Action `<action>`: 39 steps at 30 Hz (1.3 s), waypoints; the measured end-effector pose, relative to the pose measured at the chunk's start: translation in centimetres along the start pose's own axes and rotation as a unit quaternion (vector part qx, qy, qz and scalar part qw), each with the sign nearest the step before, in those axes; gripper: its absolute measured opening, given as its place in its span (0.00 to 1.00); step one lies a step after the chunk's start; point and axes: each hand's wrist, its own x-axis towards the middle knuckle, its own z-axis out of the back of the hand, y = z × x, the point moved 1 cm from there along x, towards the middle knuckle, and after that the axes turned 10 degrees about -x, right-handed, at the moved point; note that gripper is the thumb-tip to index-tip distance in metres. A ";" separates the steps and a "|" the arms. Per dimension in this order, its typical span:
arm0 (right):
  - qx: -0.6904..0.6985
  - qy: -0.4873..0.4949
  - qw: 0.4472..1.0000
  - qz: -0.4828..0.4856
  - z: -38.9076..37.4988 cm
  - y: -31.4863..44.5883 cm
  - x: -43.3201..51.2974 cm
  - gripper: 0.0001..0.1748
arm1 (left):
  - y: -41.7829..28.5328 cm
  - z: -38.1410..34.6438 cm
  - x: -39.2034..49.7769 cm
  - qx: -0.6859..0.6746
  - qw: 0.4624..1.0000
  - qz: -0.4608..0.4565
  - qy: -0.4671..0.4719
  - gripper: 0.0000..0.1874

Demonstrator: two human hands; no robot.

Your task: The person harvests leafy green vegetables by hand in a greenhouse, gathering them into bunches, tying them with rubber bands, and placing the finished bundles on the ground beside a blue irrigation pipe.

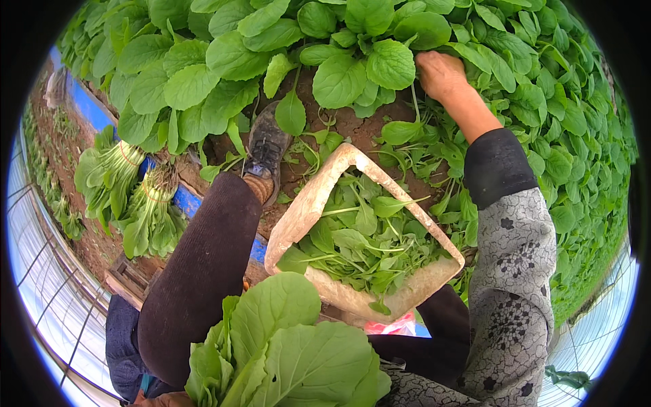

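Note:
My right hand [441, 74] reaches in among the standing leafy green plants [508, 61] at the upper right, its fingertips hidden by leaves, so what it touches does not show. At the bottom edge my left hand [165, 399] is only partly visible, beside a bunch of large-leaved greens [310, 356]; its fingers and any hold on the stems are out of sight. Between my legs stands a worn, pale foam box [305, 203] with loose small leaves and thin stems [366, 239] inside.
Two tied bundles of greens [114, 173] [155, 213] lie at the left by a blue strip [188, 201]. My shoe [265, 145] rests on the soil near the plants. A wooden frame [124, 280] is at lower left, and a red and white plastic bag [391, 325] shows below the box.

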 end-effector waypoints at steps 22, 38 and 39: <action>-0.365 0.038 0.930 0.010 -7.3 1.0 -6.0 0.36 | -0.3 1.3 -0.8 0.001 0.999 0.008 0.051 0.09; -0.313 -0.020 0.949 0.020 -9.9 -0.7 -4.4 0.21 | 0.1 1.3 -0.6 0.001 0.998 0.023 0.058 0.10; -0.298 -0.039 0.954 0.011 -10.0 -1.1 -4.6 0.20 | 0.0 1.4 -0.7 -0.002 0.998 0.027 0.065 0.10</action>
